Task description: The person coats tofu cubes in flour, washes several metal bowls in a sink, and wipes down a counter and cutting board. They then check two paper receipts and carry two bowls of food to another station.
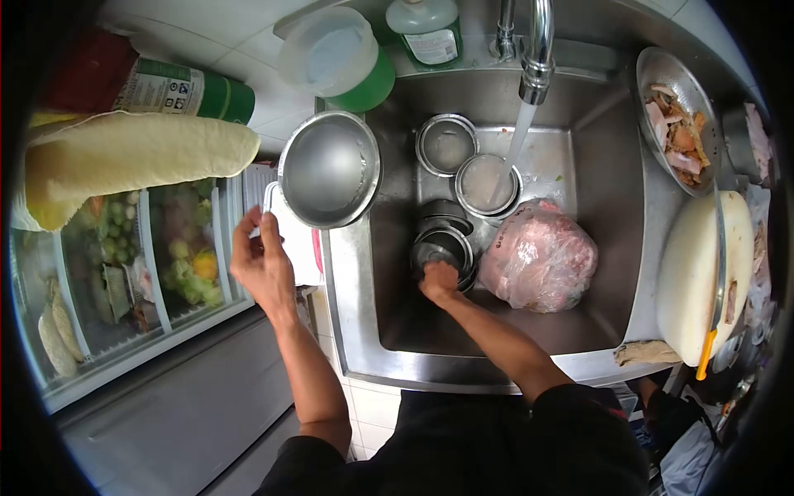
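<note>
My right hand [440, 280] is down in the left part of the sink, its fingers closed at a small metal bowl [436, 248] among several nested ones. My left hand [266, 269] hangs in the air left of the sink, fingers loosely bent and apart, with nothing in it. Close above it, a larger metal bowl [330, 169] holding cloudy liquid stands at the sink's left edge. Water from the tap [536, 74] runs into a round metal container [488, 185], and another one [447, 145] sits behind it. A plastic bag of raw meat [539, 256] lies right of my right hand.
The steel sink [608, 190] has a tub of green liquid [364, 83] and a soap bottle [425, 33] behind it. To the right are a bowl of scraps [678, 124], a white cutting board [695, 273] and a knife [719, 248]. Vegetables fill a glass-topped cabinet [157, 331] at left.
</note>
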### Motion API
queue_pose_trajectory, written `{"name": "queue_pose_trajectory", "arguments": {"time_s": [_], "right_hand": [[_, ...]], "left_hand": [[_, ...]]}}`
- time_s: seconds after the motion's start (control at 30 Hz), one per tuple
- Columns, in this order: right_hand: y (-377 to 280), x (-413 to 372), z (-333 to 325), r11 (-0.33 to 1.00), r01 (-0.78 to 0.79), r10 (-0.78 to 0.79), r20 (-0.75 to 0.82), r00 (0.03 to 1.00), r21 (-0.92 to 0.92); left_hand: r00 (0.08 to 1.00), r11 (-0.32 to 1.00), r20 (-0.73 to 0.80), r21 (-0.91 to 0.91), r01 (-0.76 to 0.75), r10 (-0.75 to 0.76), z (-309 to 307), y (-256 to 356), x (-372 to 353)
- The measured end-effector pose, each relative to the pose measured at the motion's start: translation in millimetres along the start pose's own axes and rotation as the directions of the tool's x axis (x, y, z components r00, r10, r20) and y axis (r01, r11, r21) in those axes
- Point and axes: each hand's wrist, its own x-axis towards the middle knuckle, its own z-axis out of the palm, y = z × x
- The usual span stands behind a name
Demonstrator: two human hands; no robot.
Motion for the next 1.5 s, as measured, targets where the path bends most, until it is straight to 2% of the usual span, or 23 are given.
{"name": "queue_pose_trajectory", "arguments": {"time_s": [0.1,0.17,0.23,0.33,0.43,0.5,0.63,0.7,0.73,0.77,0.83,0.93,0.97,1.0,1.03,1.1,1.13,1.2,1.23,1.27,1.3,1.4,1.5], "right_hand": [[17.3,26.6,-64.9,0.906,-0.207,0.254,-0.083,0.964,0.369],[33.1,46.1,-113.8,0.553,-0.149,0.382,-0.090,0.920,0.820],[38.1,55.1,-181.3,0.548,-0.130,0.406,-0.127,0.905,0.826],[47.4,71.7,-219.9,0.429,0.153,0.246,-0.279,0.928,0.890],[34.7,55.8,-249.8,0.305,0.296,0.173,-0.359,0.917,0.905],[29.1,43.6,-262.9,0.269,0.258,0.338,-0.341,0.877,0.928],[30.5,45.8,-269.1,0.168,0.202,0.367,-0.251,0.896,0.965],[39.3,46.1,-269.7,0.022,0.233,0.323,-0.228,0.919,0.972],[35.9,43.9,-273.4,-0.080,0.245,0.298,-0.211,0.931,0.966],[31.7,43.6,-275.3,-0.183,0.253,0.269,-0.199,0.942,0.950],[36.1,55.0,-259.1,0.515,0.165,0.289,-0.352,0.890,0.841],[34.4,45.9,-248.0,0.666,0.121,0.178,-0.314,0.933,0.736],[39.0,41.5,-247.0,0.845,0.296,-0.142,-0.346,0.927,0.446],[43.9,35.1,-245.2,0.866,0.485,-0.445,-0.257,0.858,0.119],[49.7,33.0,-253.3,0.867,0.481,-0.442,-0.248,0.862,0.131],[62.5,38.9,-279.7,0.835,0.468,-0.517,-0.122,0.847,-0.290],[69.3,39.8,-273.4,0.835,0.472,-0.518,-0.116,0.847,-0.284],[81.6,47.3,-247.0,0.734,0.176,-0.442,-0.265,0.857,-0.655],[81.6,44.3,-228.8,0.733,0.183,-0.448,-0.262,0.855,-0.655],[74.1,31.5,-206.4,0.953,0.152,-0.282,-0.585,0.760,-0.263],[68.9,19.2,-183.2,0.961,0.201,0.019,-0.769,0.639,0.191],[80.8,1.3,-94.8,0.942,0.239,-0.165,-0.297,0.941,0.235],[53.0,10.5,-49.5,0.984,0.138,-0.173,0.438,0.882,0.110]], "left_hand": [[0.970,0.933,0.237,-0.333,0.138,-0.059,3.8,23.3,-41.9],[0.888,0.892,0.458,-0.389,0.233,-0.032,33.3,32.5,-67.8],[0.760,0.959,0.650,-0.226,0.170,0.018,84.6,39.2,-87.9],[0.654,0.939,0.721,-0.340,0.047,0.228,166.5,59.5,-105.3],[0.774,0.871,0.459,-0.432,-0.235,0.437,237.1,57.2,-89.6],[0.595,0.833,0.804,-0.329,0.444,0.000,247.7,60.2,-68.3],[0.622,0.882,0.743,-0.438,0.174,0.247,250.3,74.4,-91.2],[0.507,0.731,0.861,-0.372,0.571,0.042,250.6,64.5,-75.8],[0.375,0.442,0.926,-0.354,0.824,0.043,247.9,56.6,-70.5],[0.373,0.443,0.927,-0.353,0.824,0.043,254.7,52.0,-78.4],[0.539,0.610,0.827,-0.346,0.713,-0.160,264.9,44.1,-102.1],[0.508,0.765,0.853,-0.248,0.594,-0.119,233.8,75.7,-92.8],[0.497,0.868,0.860,-0.158,0.471,-0.113,222.9,73.0,-81.2],[0.483,0.981,0.854,-0.181,-0.074,0.194,248.5,14.3,-66.9],[0.443,0.959,0.893,-0.050,0.280,-0.082,225.8,40.7,-59.5],[0.375,0.926,0.868,0.214,0.311,-0.327,193.4,76.4,-50.9],[0.374,0.923,0.865,0.222,0.315,-0.335,189.5,73.7,-58.3],[0.666,0.920,0.733,0.151,-0.362,0.142,181.2,72.6,-73.8],[0.671,0.920,0.729,0.156,-0.359,0.138,171.1,72.8,-79.0],[0.706,0.841,0.675,0.241,-0.484,0.212,155.2,77.9,-83.7],[0.725,0.737,0.624,0.336,-0.586,0.292,139.8,78.7,-88.8],[0.825,0.793,0.514,0.390,-0.468,0.235,84.4,52.1,-95.7],[0.922,0.942,0.312,0.166,-0.292,0.231,28.7,-17.3,-89.3]]}}
